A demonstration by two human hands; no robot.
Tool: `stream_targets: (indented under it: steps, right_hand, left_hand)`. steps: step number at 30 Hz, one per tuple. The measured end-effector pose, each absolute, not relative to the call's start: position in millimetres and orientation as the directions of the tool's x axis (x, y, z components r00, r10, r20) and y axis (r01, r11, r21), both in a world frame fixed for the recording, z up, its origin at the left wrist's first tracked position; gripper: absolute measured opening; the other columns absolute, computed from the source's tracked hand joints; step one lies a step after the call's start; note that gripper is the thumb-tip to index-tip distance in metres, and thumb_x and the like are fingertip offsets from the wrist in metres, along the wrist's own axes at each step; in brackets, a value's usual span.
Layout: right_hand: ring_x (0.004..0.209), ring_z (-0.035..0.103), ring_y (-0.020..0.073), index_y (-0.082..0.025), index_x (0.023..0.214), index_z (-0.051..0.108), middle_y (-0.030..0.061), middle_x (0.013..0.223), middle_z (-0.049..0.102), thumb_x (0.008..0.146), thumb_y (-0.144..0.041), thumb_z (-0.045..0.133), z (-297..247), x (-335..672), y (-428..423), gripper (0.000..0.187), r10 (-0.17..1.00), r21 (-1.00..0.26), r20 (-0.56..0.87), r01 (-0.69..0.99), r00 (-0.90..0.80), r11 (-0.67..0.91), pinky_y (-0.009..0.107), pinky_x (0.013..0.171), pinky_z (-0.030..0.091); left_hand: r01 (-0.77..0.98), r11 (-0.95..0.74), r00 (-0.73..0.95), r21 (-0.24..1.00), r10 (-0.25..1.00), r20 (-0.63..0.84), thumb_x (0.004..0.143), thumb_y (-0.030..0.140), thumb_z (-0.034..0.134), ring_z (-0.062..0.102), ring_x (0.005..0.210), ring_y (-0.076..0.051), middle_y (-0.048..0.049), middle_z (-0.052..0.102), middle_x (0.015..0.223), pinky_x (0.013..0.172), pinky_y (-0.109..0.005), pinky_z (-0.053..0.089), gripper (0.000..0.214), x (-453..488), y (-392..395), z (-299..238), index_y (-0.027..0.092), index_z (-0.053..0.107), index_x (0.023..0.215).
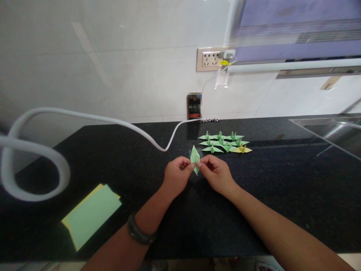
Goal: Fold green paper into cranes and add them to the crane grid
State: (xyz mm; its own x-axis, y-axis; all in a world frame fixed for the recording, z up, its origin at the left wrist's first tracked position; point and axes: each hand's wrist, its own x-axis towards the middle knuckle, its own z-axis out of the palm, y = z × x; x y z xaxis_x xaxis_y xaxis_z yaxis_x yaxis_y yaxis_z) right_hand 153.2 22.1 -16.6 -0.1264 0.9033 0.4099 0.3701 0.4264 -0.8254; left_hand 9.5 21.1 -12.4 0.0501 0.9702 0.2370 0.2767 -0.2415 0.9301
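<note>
Both my hands meet over the middle of the black counter [141, 165], pinching a small folded piece of green paper [194, 156] shaped like a narrow kite. My left hand [176, 176] grips its left edge with thumb and fingers closed. My right hand [216, 173] pinches the right edge the same way. Just beyond them lies a cluster of several finished green paper cranes [221, 142], with one yellow crane [242, 149] at the right end.
A stack of green and yellow paper sheets [91, 214] lies at the near left. A white cable [118, 122] loops across the counter to a wall socket [210, 59]. A dark phone [194, 106] leans on the wall. A steel sink [332, 130] sits at far right.
</note>
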Motion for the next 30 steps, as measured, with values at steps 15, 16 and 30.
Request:
stream_targets:
  steps: [15, 16, 30]
  right_hand:
    - [0.056, 0.05, 0.0112, -0.017, 0.069, 0.059, 0.0007, 0.06, 0.056, 0.074, -0.024, 0.051, -11, 152, 17, 0.012, 0.841, -0.698, 0.527, 0.504, -0.119, 0.509, 0.023, 0.054, 0.038]
    - [0.057, 0.051, 0.0114, -0.018, 0.069, 0.059, 0.001, 0.061, 0.056, 0.074, -0.024, 0.051, -10, 152, 17, 0.012, 0.831, -0.683, 0.54, 0.507, -0.134, 0.526, 0.023, 0.055, 0.039]
    - [0.06, 0.052, 0.0115, -0.016, 0.073, 0.06, 0.0015, 0.064, 0.057, 0.074, -0.018, 0.049, -9, 153, 18, 0.011, 0.812, -0.599, 0.539, 0.576, -0.224, 0.556, 0.022, 0.057, 0.039]
  left_hand:
    - [0.511, -0.348, 0.122, 0.786, 0.935, 0.334, 0.074, 0.033, 0.048, 0.051, 0.058, -0.012, -0.0017, 0.058, 0.062, 0.054, -0.022, 0.037, 0.021, 11, 14, -14, 0.017, 0.061, 0.069]
    - [0.527, -0.352, 0.123, 0.773, 0.932, 0.34, 0.074, 0.033, 0.047, 0.05, 0.058, -0.012, -0.0015, 0.058, 0.061, 0.053, -0.022, 0.036, 0.022, 11, 14, -14, 0.017, 0.061, 0.068]
    - [0.674, -0.393, 0.184, 0.625, 0.909, 0.374, 0.074, 0.022, 0.046, 0.05, 0.058, -0.01, -0.0007, 0.058, 0.061, 0.054, -0.021, 0.035, 0.017, 13, 13, -7, 0.015, 0.059, 0.065]
